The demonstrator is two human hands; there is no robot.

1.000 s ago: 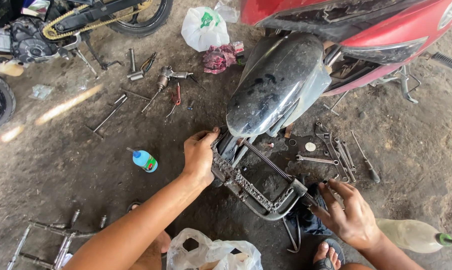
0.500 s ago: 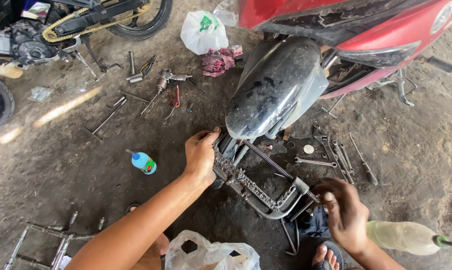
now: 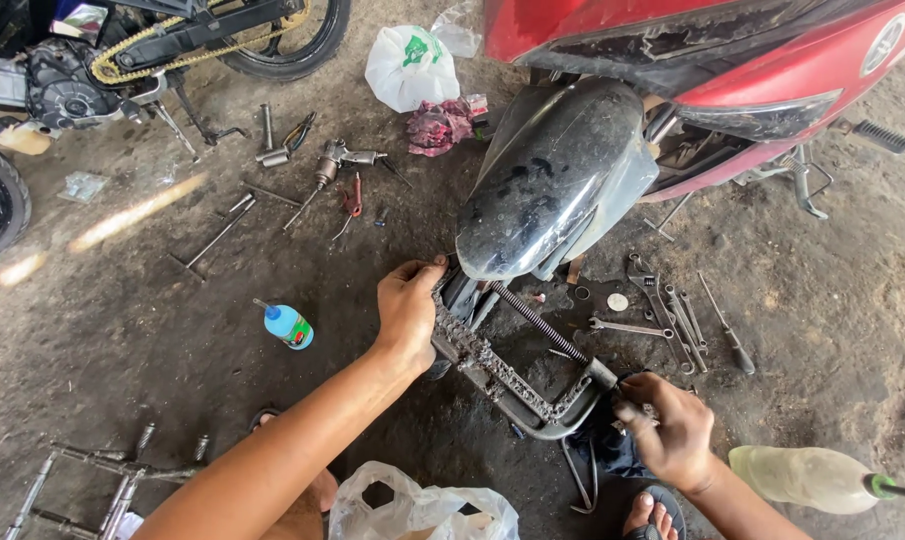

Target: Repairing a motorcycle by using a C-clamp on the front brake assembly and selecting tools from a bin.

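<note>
My left hand (image 3: 407,310) grips the greasy metal stand (image 3: 502,375) to keep it steady. At four o'clock, my right hand (image 3: 667,430) fingers pinch its spring (image 3: 537,322) end.

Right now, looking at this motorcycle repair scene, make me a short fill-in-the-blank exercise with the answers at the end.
1. The left hand grips the greasy metal stand just below the black ____.
2. The small bottle lying on the ground has a ____ body.
3. The motorcycle body above the work is ____.
4. The wrenches lie on the ground to the ____ of the stand.

Missing words: fender; blue; red; right
</note>
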